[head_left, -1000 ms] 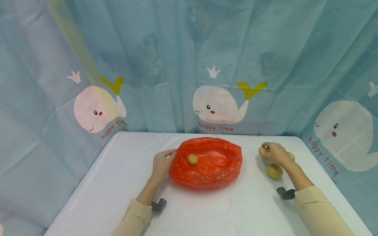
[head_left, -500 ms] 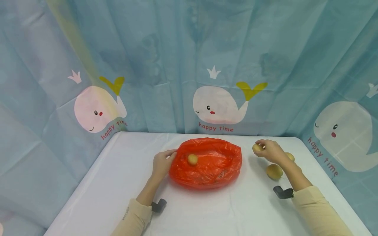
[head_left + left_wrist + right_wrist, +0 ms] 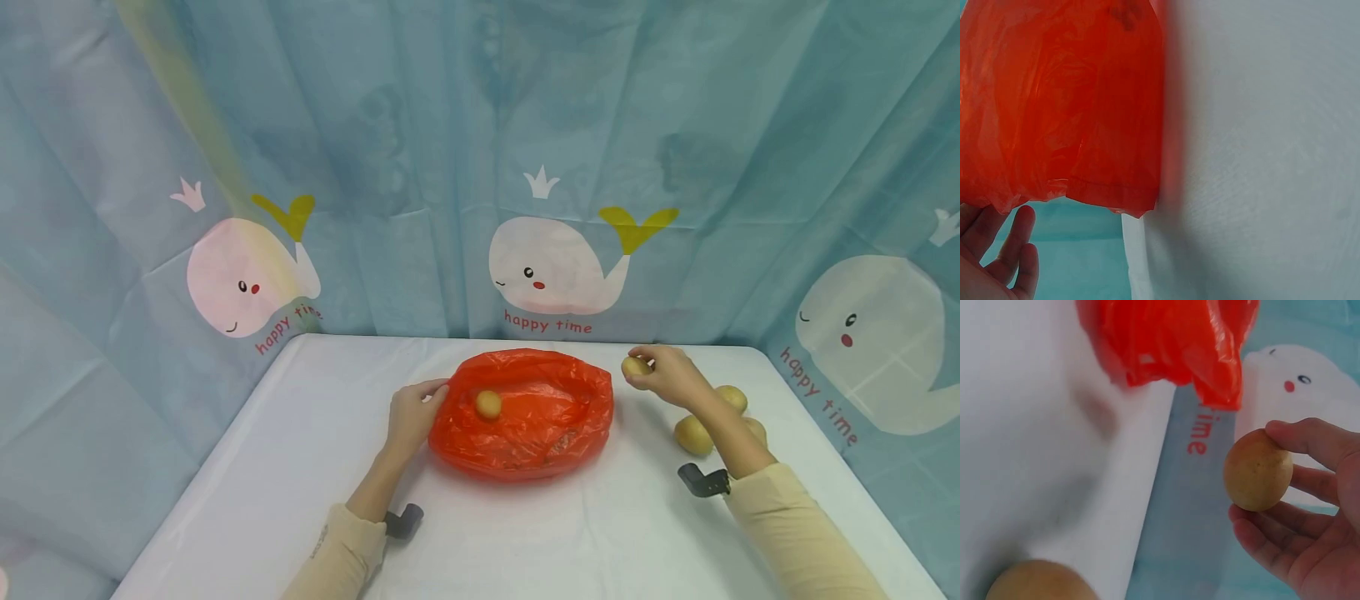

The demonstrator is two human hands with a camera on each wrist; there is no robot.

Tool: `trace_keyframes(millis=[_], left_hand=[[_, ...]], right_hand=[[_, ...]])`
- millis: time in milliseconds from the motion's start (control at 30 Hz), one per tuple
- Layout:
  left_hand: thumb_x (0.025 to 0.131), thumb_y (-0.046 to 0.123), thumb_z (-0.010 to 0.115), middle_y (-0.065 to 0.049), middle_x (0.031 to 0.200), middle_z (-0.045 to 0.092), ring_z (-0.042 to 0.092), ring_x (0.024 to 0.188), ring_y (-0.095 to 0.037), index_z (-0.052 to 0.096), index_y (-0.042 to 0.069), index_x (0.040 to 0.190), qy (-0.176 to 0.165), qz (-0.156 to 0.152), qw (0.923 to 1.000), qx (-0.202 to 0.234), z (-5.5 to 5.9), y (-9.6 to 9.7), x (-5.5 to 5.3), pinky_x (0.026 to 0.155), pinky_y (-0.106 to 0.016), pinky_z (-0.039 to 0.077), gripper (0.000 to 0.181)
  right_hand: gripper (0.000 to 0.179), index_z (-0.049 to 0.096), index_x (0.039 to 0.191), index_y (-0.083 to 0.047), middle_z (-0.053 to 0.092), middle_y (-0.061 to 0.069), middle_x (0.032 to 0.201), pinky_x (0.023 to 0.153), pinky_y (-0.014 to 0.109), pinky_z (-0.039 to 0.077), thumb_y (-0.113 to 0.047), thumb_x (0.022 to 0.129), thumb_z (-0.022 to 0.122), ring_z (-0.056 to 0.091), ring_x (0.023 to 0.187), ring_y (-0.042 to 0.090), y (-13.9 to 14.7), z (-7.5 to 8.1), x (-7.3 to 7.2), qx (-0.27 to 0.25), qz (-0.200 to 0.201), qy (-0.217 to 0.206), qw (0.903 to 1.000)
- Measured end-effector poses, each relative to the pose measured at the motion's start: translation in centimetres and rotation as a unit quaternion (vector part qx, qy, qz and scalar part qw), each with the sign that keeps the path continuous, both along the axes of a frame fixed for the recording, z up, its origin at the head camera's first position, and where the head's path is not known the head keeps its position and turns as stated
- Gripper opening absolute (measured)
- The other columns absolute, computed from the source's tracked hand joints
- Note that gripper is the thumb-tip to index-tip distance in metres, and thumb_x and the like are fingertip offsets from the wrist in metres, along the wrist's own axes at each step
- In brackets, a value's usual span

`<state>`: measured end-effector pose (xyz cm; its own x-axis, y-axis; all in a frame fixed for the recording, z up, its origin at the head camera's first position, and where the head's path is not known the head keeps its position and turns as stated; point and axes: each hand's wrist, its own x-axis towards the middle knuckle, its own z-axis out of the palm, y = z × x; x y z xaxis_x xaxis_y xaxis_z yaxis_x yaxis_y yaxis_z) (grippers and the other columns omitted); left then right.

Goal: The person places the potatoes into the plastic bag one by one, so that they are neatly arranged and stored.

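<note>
A red plastic bag (image 3: 525, 450) stands on the white table with its mouth spread wide. One potato (image 3: 489, 405) lies inside it near the left side. My left hand (image 3: 408, 421) pinches the bag's left rim; in the left wrist view some fingertips are hidden behind the red plastic (image 3: 1060, 112). Thumb and fingers of my right hand (image 3: 671, 379) hold another potato (image 3: 1258, 470), raised just right of the bag's right edge. Below and right of that hand, more potatoes (image 3: 693, 435) rest on the table, partly covered by the right forearm.
The white table (image 3: 300, 467) ends at a blue curtain (image 3: 420, 275) printed with whales, behind and at both sides. A dark camera mount (image 3: 703, 481) juts from the right wrist, and a similar mount (image 3: 405, 522) from the left.
My right hand has lifted its potato away from the others and carried it left toward the bag. The left hand and the bag have stayed in place.
</note>
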<state>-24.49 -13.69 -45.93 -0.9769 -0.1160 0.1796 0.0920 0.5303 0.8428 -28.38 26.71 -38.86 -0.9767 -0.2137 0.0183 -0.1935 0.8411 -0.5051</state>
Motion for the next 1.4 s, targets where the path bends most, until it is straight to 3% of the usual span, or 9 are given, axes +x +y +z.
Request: trace_keyframes(millis=[500,800,1400], left_hand=[[0.096,0.027,0.061,-0.007,0.113,0.073,0.062,0.117,-0.027,0.073,0.013,0.114,0.012,-0.001,0.9999,-0.011,-0.2,-0.1,-0.1,0.103,-0.051,0.048,0.026],[0.096,0.025,0.062,-0.008,0.112,0.074,0.063,0.115,-0.029,0.074,0.012,0.113,0.026,-0.003,0.9995,-0.015,-0.2,-0.1,-0.1,0.102,-0.052,0.049,0.025],[0.096,0.030,0.061,-0.006,0.113,0.074,0.063,0.117,-0.027,0.074,0.014,0.114,0.008,0.001,1.0000,-0.001,0.0,0.0,0.0,0.103,-0.051,0.048,0.027]], right_hand=[[0.047,0.060,0.125,0.004,0.064,0.023,0.114,0.065,0.029,0.055,-0.020,0.085,0.070,0.060,0.090,0.029,-3.0,0.5,-0.8,-0.007,0.015,0.013,0.9998],[0.043,0.062,0.123,0.002,0.064,0.022,0.114,0.071,0.034,0.058,-0.017,0.086,0.070,0.062,0.092,0.030,-5.0,0.3,-1.1,-0.016,0.036,0.019,0.9991],[0.040,0.065,0.121,-0.001,0.066,0.016,0.111,0.075,0.034,0.058,-0.018,0.085,0.071,0.060,0.089,0.025,-8.8,-0.7,-1.8,-0.043,0.078,0.009,0.9960]])
